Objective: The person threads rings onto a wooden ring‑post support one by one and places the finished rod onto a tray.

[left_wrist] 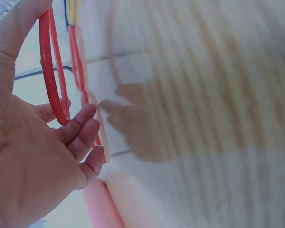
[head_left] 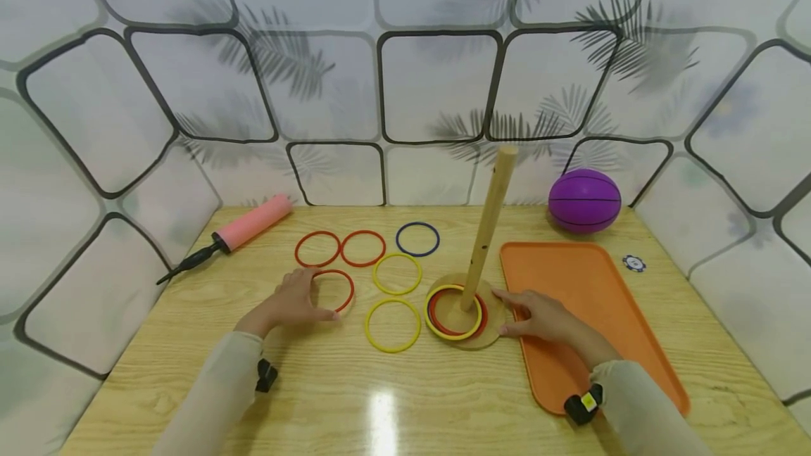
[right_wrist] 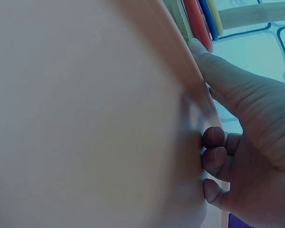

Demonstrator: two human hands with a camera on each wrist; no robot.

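Note:
My left hand [head_left: 293, 301] holds a red ring [head_left: 352, 289] between thumb and index finger. In the left wrist view this red ring [left_wrist: 48, 71] spans from the thumb to the fingers, with the other fingers loosely curled. My right hand [head_left: 538, 315] grips the rim of the round wooden base of a peg stand [head_left: 488, 231], thumb and index finger spread along its right edge. Around the foot of the peg lie a yellow ring [head_left: 427, 314], a red ring [head_left: 486, 317] and a blue ring, mostly covered. In the right wrist view the thumb touches the base's edge beside the stacked rings [right_wrist: 199, 23].
Left of the stand lie two red rings [head_left: 339, 248], two yellow rings [head_left: 420, 326] and a blue ring [head_left: 438, 239]. An orange tray [head_left: 589, 287] lies under the right hand. Farther out are a pink hand pump [head_left: 256, 222], a purple ball [head_left: 584, 200] and a round chip [head_left: 633, 263].

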